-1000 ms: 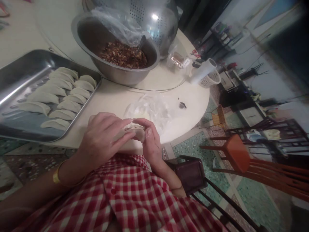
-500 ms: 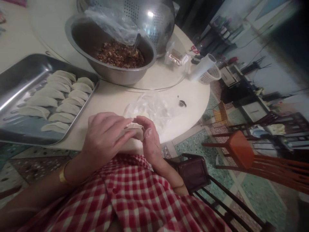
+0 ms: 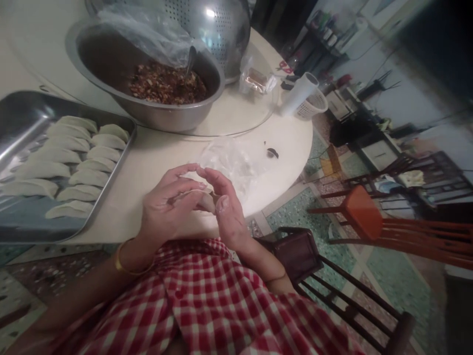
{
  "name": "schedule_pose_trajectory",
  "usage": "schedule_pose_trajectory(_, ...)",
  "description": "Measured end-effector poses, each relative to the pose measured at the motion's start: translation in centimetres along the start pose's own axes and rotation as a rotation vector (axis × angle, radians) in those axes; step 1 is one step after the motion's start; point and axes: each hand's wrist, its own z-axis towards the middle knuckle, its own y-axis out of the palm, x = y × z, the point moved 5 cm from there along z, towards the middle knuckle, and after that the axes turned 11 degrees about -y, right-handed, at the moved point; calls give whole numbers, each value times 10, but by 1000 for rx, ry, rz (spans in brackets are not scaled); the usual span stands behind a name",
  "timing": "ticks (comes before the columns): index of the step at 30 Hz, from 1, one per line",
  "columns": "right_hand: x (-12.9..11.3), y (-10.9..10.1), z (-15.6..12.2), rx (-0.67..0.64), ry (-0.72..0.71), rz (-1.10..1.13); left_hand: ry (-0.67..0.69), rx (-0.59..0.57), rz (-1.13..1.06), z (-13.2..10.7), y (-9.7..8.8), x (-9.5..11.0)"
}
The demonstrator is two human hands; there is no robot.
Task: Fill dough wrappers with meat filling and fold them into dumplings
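A pale dumpling point(image 3: 205, 201) is held between my two hands, just above the table's near edge. My left hand point(image 3: 168, 204) curls round its left side, with the thumb along the near face. Around the right end close the thumb and fingers of my right hand point(image 3: 228, 209), with white flour on the thumb. My fingers hide most of the dumpling. Left of my hands, a metal tray point(image 3: 111, 190) bears two rows of folded dumplings point(image 3: 88, 177). Just beyond my fingers lies a crumpled clear plastic bag point(image 3: 232, 162).
A metal bowl point(image 3: 158, 116) of dark chopped filling point(image 3: 166, 84) with a spoon point(image 3: 191, 59) stands at the back, before a colander point(image 3: 229, 39). A plastic-wrapped packet point(image 3: 256, 81), a roll of plastic point(image 3: 301, 93) and a white basket point(image 3: 312, 106) lie right. A dark chair point(image 3: 295, 259) stands beside me.
The view has shifted, so the tray and bowl sit further left. My left hand has turned, its fingers now arched over the dumpling with a gap above the thumb. Both hands still hold it.
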Motion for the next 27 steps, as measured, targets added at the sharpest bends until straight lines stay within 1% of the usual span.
schedule_pose_trajectory(2, 0, -3, 0, 10, 17, 1, 3, 80, -119, 3, 1, -3)
schedule_pose_trajectory(3, 0, -5, 0, 26, 19, -18, -20, 111, -170, 5, 1, -5)
schedule_pose_trajectory(5, 1, -12, -1, 76, 4, -112, -120, 130, -252, 6, 2, -12)
schedule_pose_trajectory(7, 1, -18, -1, 126, -39, -225, -249, 103, -290, 6, 4, -18)
schedule_pose_trajectory(9, 0, -21, 0, 148, -97, -292, -330, 75, -299, 4, 4, -21)
schedule_pose_trajectory(13, -5, -23, 4, 135, -194, -376, -405, 15, -320, 0, 5, -22)
schedule_pose_trajectory(16, -9, -23, 6, 111, -228, -445, -455, -43, -306, -2, 8, -23)
schedule_pose_trajectory(19, -8, -26, 5, 118, -222, -494, -424, -95, -272, -3, 9, -21)
schedule_pose_trajectory(22, -6, -28, 4, 149, -185, -503, -319, -190, -216, -3, 11, -13)
schedule_pose_trajectory(25, -4, -29, 5, 152, -132, -455, -200, -268, -139, -3, 13, -3)
schedule_pose_trajectory(27, -6, -29, 6, 137, -117, -396, -153, -281, -98, -3, 14, 1)
